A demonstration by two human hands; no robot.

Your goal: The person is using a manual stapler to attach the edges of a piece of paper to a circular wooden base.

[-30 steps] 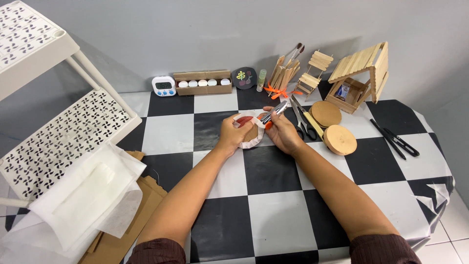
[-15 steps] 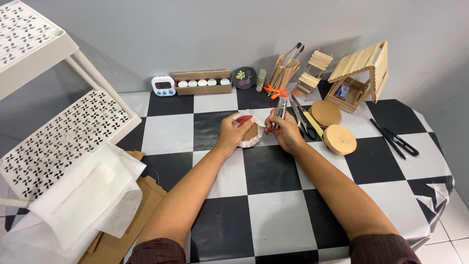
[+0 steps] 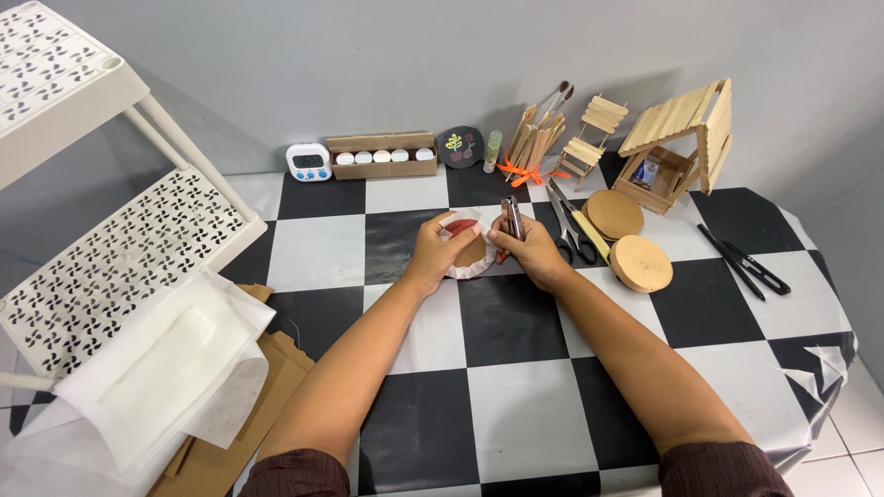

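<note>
My left hand holds a round wooden disc wrapped in white paper over the black-and-white checkered table. A bit of red shows on the paper near its top. My right hand grips a pair of small scissors with the blades pointing up, right beside the disc's edge. Both hands meet near the table's middle rear.
Two wooden discs, scissors and a cutter lie to the right, black snips farther right. A stick house, small stick chair, brush bundle, paint pot box and timer line the back. A white rack and paper sheets stand left.
My right hand has swung the scissors from slanting toward the right to upright against the wrapped disc. The left hand stays put on the disc.
</note>
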